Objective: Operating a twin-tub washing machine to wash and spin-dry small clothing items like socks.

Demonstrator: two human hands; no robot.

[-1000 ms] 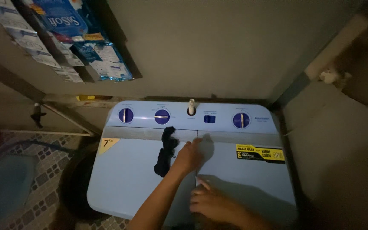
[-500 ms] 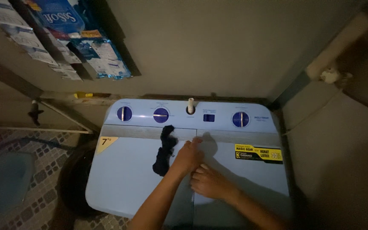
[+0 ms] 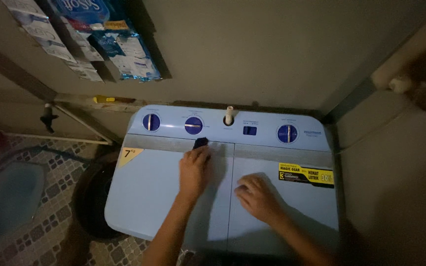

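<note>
The landmark is the light blue twin-tub washing machine (image 3: 163, 197), which stands in a dim corner with both lids closed, so what is inside its two tubs cannot be seen.

Far left of the machine, a blue-grey basin (image 3: 6, 197) sits on the patterned tile floor (image 3: 40, 236); if something is in it, I cannot tell. Just beside the machine's left edge there is a dark round bucket (image 3: 92, 197), partly under the machine's corner, and its inside is too dark to read. Above and left of the machine, blue and white sachet packs (image 3: 124, 49) hang on the wall.

On the left lid, the left hand (image 3: 193, 170) lies palm down with its fingers curled over a small dark cloth (image 3: 201, 143). The cloth is at the back edge of the left lid, just below the control panel, and only a small part of it shows past the fingertips. The hand presses or grips it; which of the two I cannot tell.

Behind the hand, the control panel carries three dark blue dials (image 3: 194, 125) and a white inlet pipe (image 3: 229, 116).

On the right lid, the right hand (image 3: 256, 194) rests flat, fingers relaxed and a little bent, holding nothing. A yellow and black sticker (image 3: 305, 175) is near it, toward the machine's right edge.
</note>
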